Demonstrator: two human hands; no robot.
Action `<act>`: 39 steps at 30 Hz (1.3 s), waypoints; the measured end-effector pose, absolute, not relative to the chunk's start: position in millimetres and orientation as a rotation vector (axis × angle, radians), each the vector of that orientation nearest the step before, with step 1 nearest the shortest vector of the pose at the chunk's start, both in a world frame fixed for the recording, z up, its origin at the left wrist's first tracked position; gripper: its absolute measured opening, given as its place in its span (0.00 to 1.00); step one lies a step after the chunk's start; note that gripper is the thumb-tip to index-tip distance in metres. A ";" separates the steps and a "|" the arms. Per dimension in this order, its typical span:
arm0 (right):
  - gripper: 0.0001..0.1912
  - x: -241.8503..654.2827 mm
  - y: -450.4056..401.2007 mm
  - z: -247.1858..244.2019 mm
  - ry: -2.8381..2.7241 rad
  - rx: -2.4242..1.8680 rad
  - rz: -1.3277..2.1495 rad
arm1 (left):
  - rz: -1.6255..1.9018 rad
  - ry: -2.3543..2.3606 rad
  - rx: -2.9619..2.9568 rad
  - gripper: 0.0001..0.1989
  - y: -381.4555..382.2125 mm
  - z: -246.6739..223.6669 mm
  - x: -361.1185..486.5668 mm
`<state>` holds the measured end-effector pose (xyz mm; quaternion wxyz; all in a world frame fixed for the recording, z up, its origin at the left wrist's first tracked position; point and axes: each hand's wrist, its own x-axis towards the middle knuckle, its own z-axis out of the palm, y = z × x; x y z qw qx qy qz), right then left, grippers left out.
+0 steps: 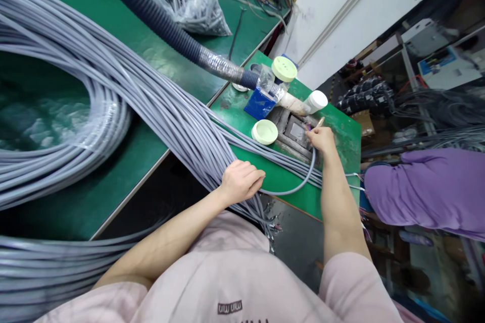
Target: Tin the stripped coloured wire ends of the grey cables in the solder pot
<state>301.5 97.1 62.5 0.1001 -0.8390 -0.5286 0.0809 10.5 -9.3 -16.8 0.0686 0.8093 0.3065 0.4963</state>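
Long grey cables [189,133] run in a thick bundle from the left across the table. My left hand [242,180] lies over the near side of this bundle, its fingers curled round some cables; how many is hidden. My right hand [321,140] pinches the end of one grey cable [308,174], which bends up in a loop from the bundle. Thin wires at this end point at a square metal pot [297,131] with a shiny grey surface. Whether the wire tips touch that surface I cannot tell.
A dark corrugated hose [166,25] ends in a pale nozzle [291,103] above the pot. Around it are a pale green dish [264,132], a round green lid [284,69] and a white cup [317,101]. A bag of cable pieces [189,0] sits behind. Someone in purple [424,192] is at right.
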 end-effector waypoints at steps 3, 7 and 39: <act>0.10 303.7 99.5 57.8 -1.559 -2.489 0.245 | 1.497 0.923 2.441 0.02 -9.1 -16.2 10.3; 0.10 306.0 102.4 53.6 -1.550 -2.493 0.264 | 1.495 0.924 2.440 0.03 -8.5 -15.4 10.2; 0.14 132.3 -33.5 78.5 -1.233 -1.407 1.249 | 1.312 0.478 0.608 0.12 -35.0 26.0 28.3</act>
